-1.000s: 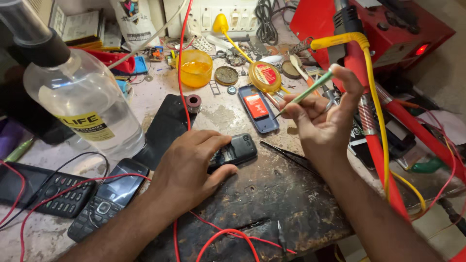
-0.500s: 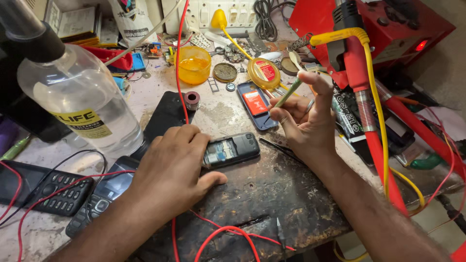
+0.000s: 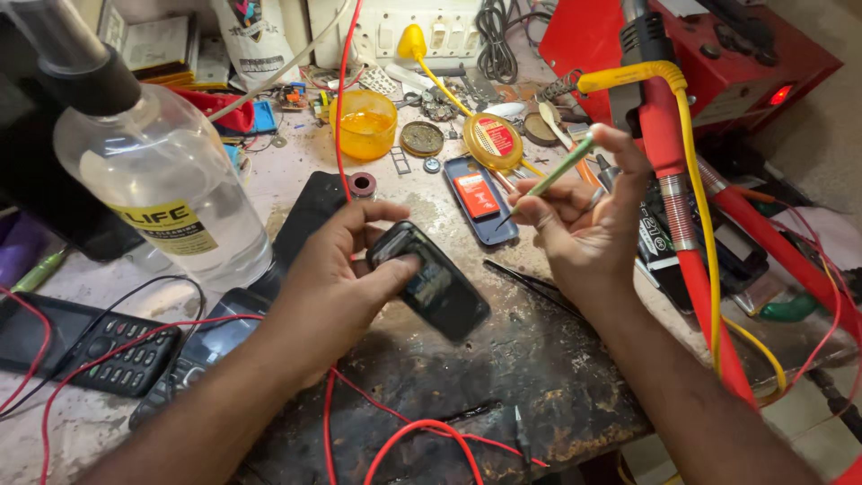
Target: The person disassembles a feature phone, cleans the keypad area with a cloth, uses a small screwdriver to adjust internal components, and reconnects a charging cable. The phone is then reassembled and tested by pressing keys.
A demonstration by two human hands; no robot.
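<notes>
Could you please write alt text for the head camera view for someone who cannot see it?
A person's left hand lifts a small black phone above a cluttered repair bench while the right hand holds a thin green tool. A clear bottle stands at left.

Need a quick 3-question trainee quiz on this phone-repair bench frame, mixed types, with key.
1. True or false: the left hand holds the small black phone off the bench.
2. What does the right hand hold? A) green-handled tool B) red wire C) clear bottle
3. Which container stands nearer the person: the clear bottle or the orange cup?

Key: 1 true; 2 A, the green-handled tool; 3 clear bottle.
</notes>
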